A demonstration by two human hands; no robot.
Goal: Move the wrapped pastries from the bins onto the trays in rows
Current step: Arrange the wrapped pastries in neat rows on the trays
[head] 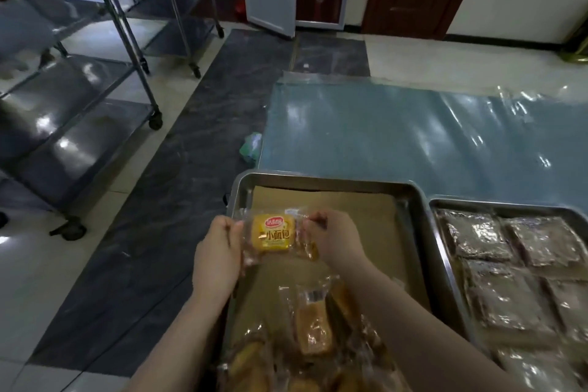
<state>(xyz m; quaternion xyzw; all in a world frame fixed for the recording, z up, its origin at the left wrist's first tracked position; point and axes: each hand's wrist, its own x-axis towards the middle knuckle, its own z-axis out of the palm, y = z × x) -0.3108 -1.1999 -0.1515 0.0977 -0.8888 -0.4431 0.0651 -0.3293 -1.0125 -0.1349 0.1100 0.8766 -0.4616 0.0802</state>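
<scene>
At the far left, two shiny wheeled steel trolleys (pixel 79 99) are standing idle on the floor. Moving right, the left hand (pixel 219 251) is pinching the left edge of a clear-wrapped square pastry with a yellow printed label (pixel 273 235), and the right hand (pixel 334 242) is pinching its right edge, so the packet is hanging flat between them over the far left corner of a rectangular steel tray lined with brown paper (pixel 410 200). This tray's paper is lying bare where rows should go; a loose heap of clear-wrapped golden pastries (pixel 313 328) is waiting at its near end, so most of it seems left to fill. Just beside it on the right, a second steel tray (pixel 445 204) is showing neat rows of crinkly, glinting dark wrapped pastries (pixel 509 264), which looks finished.
</scene>
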